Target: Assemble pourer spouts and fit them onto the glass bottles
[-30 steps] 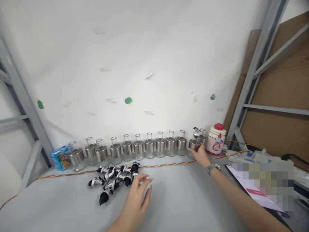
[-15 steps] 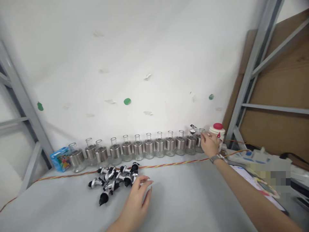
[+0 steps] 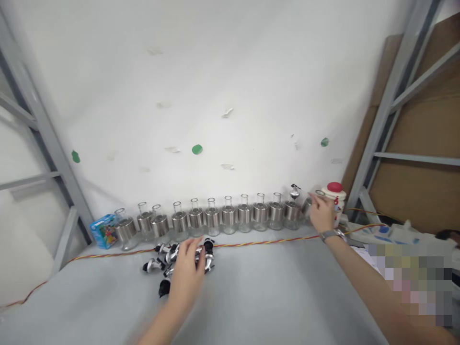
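My right hand is closed around the upper part of the glass bottle with a steel sleeve at the right end of a row. That bottle leans to the right, its open rim showing above my fingers. Beside it stands a bottle with a silver-and-black pour spout in its mouth. My left hand hovers over or touches a pile of silver-and-black pour spouts, fingers bent and apart. It hides part of the pile; no spout shows clearly in its grasp.
Several open-necked bottles line the wall. A blue box stands at the left end, a white container with a red lid at the right. A red-yellow twisted cord crosses the grey table. Metal posts flank it.
My left hand has moved left and forward, over the pile of pour spouts. My right hand has closed on the end bottle, which now leans to the right. The view has shifted slightly.
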{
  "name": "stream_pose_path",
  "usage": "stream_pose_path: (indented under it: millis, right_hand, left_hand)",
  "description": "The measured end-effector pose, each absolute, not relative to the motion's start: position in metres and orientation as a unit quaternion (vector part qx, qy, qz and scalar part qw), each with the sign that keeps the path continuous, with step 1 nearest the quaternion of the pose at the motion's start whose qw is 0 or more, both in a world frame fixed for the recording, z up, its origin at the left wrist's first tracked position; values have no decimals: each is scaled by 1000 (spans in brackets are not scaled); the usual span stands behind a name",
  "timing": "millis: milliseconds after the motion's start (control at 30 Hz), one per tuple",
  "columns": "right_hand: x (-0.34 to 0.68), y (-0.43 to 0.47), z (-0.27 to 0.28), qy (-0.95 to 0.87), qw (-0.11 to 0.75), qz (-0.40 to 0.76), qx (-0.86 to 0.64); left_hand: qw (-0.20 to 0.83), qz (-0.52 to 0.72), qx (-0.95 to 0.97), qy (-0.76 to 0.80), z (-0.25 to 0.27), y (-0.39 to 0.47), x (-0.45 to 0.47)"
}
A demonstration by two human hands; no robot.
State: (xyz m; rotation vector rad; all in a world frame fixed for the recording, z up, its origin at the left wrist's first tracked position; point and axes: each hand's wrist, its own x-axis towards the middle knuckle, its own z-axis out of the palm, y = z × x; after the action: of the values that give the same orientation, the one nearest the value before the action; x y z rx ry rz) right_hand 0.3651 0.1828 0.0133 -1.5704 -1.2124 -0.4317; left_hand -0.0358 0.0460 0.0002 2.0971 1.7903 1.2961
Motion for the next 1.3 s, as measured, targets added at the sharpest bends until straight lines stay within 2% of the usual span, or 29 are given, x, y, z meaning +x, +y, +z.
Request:
stream_pose_path:
  millis: [133,267,400,533,667,867,933,967,1033,1100,1167,1300]
  right_hand:
    - [345,142,29,-487,595,-223,-599]
    - [300,94,50,-519,664,-205,-498]
    - [244,61,52,-594,656,-13,-466]
    - [199,52,30,-629,611,158,-453]
    - [179,53,6,-669,577,172,-435]
    - [177,47,-5,-750,517,159,-380]
    - [174,42,-7,-735,533,168,-385]
    - [172,41,-9,-714,548,185,-395]
    - [166,39,-14,-659,568,250,-424]
    - [162,41,-21,-616,554,323,-457]
    - [160,45,-27,-609,522,363,-474]
    - [162,40,-20,-635,490,380,-461]
  left_hand:
    - [6,397,645,653,10,54,-49]
    - [-101,249,683,679,8,49,-47]
    - [-140,146,700,685,3,41,-41]
    - [-124,164,702,682,-3,43,-41]
    - [-25,253,696,672,-8,49,-44]
    - [69,345,667,657,-2,52,-45]
    - [132,395,640,646,6,53,-45]
    - [177,423,625,632,10,53,-44]
    - [331,498,570,563,17,52,-43]
    - [519,564,464,444,22,50,-41]
    - [653,591,339,332,24,47,-40]
    - [720,589,244,273,24,44,-38]
